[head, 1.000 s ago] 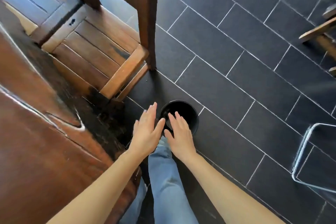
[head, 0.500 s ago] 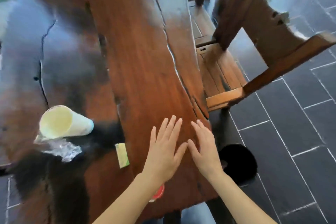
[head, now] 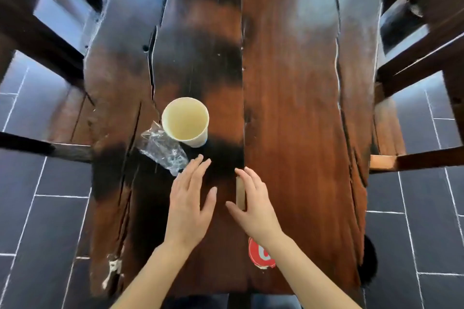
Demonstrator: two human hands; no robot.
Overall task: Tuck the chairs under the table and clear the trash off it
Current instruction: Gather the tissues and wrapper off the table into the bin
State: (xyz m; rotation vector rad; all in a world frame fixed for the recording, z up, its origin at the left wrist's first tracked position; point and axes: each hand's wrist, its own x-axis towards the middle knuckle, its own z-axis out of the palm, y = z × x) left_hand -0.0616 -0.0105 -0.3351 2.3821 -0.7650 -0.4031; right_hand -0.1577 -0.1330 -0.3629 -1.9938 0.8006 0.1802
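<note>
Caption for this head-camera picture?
Left hand and right hand hover over wooden table near paper cup and crumpled plastic.

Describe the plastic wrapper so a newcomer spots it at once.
On the wooden table, find the pale paper cup near the middle. The wrapper lies left of it, just beyond the left hand; it alone is clear and crumpled.

A paper cup (head: 185, 125) sits on the table (head: 288, 83), left of its middle. A crumpled plastic wrapper (head: 163, 150) lies against the cup at its 8 o'clock. A small flat packet (head: 240, 193) lies at the cup's 5 o'clock, partly under the right hand (head: 256, 206). The left hand (head: 190, 206) is between wrapper and packet. Chairs stand at the table's 9 o'clock (head: 37, 40) and 3 o'clock (head: 421, 57).
</note>
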